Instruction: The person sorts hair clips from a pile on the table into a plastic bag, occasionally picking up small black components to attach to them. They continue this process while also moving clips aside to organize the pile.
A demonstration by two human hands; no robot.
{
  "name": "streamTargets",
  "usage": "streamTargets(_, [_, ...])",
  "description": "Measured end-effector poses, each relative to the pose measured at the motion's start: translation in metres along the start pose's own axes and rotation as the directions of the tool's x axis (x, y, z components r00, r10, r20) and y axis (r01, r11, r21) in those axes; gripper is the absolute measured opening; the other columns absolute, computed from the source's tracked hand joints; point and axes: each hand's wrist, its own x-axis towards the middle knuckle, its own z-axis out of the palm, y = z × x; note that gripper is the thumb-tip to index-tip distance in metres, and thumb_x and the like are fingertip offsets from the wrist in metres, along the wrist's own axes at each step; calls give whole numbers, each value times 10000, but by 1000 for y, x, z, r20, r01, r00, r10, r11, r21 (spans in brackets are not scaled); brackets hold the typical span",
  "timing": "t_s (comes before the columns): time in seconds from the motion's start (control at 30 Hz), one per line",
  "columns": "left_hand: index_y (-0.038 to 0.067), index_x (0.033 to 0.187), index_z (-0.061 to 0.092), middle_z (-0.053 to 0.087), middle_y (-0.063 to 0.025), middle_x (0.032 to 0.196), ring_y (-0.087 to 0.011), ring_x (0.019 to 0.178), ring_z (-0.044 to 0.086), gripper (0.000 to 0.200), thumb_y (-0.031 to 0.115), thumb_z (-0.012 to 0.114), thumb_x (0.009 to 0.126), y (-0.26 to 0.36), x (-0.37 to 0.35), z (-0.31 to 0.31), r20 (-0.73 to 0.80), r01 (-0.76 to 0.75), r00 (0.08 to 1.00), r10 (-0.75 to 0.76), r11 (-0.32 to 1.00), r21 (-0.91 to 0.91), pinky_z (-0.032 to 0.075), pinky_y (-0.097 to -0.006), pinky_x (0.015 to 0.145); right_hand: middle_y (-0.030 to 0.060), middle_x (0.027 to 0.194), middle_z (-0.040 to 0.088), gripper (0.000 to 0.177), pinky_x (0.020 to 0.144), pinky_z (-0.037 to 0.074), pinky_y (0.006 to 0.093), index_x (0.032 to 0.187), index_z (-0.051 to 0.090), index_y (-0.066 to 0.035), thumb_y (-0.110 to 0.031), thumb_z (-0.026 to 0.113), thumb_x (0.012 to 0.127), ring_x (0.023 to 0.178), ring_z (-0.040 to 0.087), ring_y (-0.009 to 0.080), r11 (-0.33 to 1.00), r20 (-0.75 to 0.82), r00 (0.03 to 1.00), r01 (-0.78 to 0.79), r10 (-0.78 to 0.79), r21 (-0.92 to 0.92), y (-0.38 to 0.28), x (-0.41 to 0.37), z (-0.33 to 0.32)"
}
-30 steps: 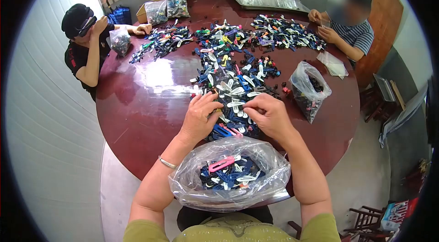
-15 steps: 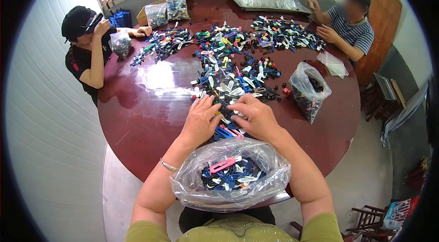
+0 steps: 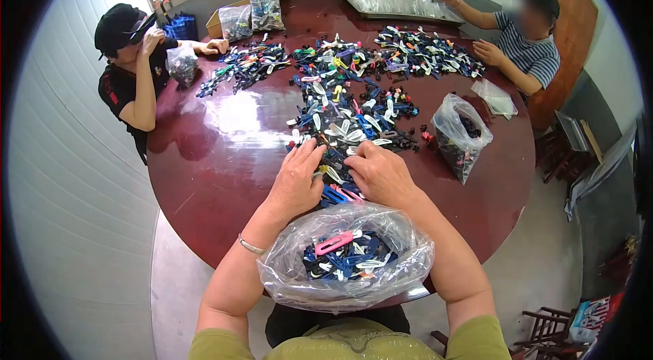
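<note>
My left hand lies over the left edge of a strip of hair clips, fingers stretched forward and holding nothing that I can see. Across from it, my right hand touches the strip's right edge, its fingers bent and somewhat apart, the tips partly hidden. Between the hands are black, white and blue snap clips, with a pink one close to me. Right in front of my body, an open clear plastic bag holds many clips, a large pink clip on top.
Clip heaps spread over the round red table. A bag of small dark clips stands at right. Filled bags and a tray of clear packets are at the back. Co-workers sit left and right.
My right hand has shifted slightly, its fingertips drawing a little away from my left hand. The right co-worker's raised hand has moved back to the tray with a clear packet.
</note>
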Motion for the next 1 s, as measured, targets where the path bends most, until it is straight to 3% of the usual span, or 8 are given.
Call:
streamTargets(0.1, [-38, 1127, 563, 520, -285, 1235, -405, 1177, 489, 390, 49, 593, 748, -2, -1, 0, -1, 21, 1000, -21, 999, 24, 365, -451, 1024, 76, 883, 575, 164, 642, 496, 355, 864, 682, -71, -166, 717, 734, 772, 608, 246, 990, -66, 998, 0, 10, 141, -6, 1, -2])
streamTargets(0.2, [-18, 1053, 594, 537, -271, 1217, -390, 1144, 515, 319, 57, 626, 744, 0, -1, -1, 3, 71, 997, -71, 997, -30, 392, -440, 996, 91, 847, 558, 157, 689, 485, 376, 766, 650, -61, -182, 729, 703, 815, 586, 263, 987, -9, 1000, -9, 11, 163, -20, 3, -4])
streamTargets(0.37, [9, 974, 632, 559, -252, 1195, -372, 1108, 545, 237, 58, 655, 743, -1, -2, 1, 11, 82, 997, -81, 995, -51, 417, -421, 974, 87, 860, 566, 167, 706, 482, 371, 754, 656, -55, -185, 736, 687, 824, 583, 264, 994, -65, 993, -94, 98, 60, -21, 0, 10])
streamTargets(0.5, [20, 987, 646, 565, -245, 1212, -371, 1131, 542, 237, 59, 656, 753, 2, -3, -3, 17, 82, 997, -81, 995, -51, 421, -416, 979, 90, 871, 574, 154, 709, 482, 375, 770, 664, -58, -160, 730, 676, 821, 582, 262, 986, -67, 986, -146, 151, 81, -20, -1, 14])
streamTargets(0.6, [25, 983, 656, 566, -243, 1221, -369, 1148, 537, 234, 60, 660, 753, 3, -3, -5, 30, 83, 996, -82, 995, -47, 421, -413, 984, 85, 853, 577, 141, 707, 484, 384, 778, 672, -56, -138, 717, 672, 828, 584, 256, 991, -105, 987, -114, 121, 75, -21, 1, 12])
streamTargets(0.7, [22, 958, 665, 573, -238, 1213, -365, 1146, 541, 211, 57, 662, 750, 3, -3, -4, 34, 89, 996, -87, 995, -46, 424, -411, 981, 81, 834, 583, 119, 706, 487, 388, 770, 679, -63, -121, 703, 669, 833, 589, 255, 985, -102, 987, -106, 121, 138, -16, 2, 15])
streamTargets(0.9, [29, 887, 687, 607, -214, 1166, -354, 1093, 578, 143, 55, 682, 746, 2, 0, -3, -77, 27, 997, -33, 997, -69, 450, -398, 942, 80, 843, 603, 94, 665, 493, 351, 771, 683, -67, -103, 674, 684, 806, 610, 243, 849, 25, 940, -318, 340, 422, -14, 4, 5])
streamTargets(1.0, [34, 856, 694, 645, -179, 1095, -328, 1029, 614, 122, 54, 701, 736, 4, 0, -1, -152, 25, 987, -43, 993, -118, 481, -382, 887, 63, 820, 632, 122, 603, 485, 301, 800, 681, -37, -115, 680, 707, 706, 614, 178, 760, 46, 921, -348, 388, 549, -10, 4, 1])
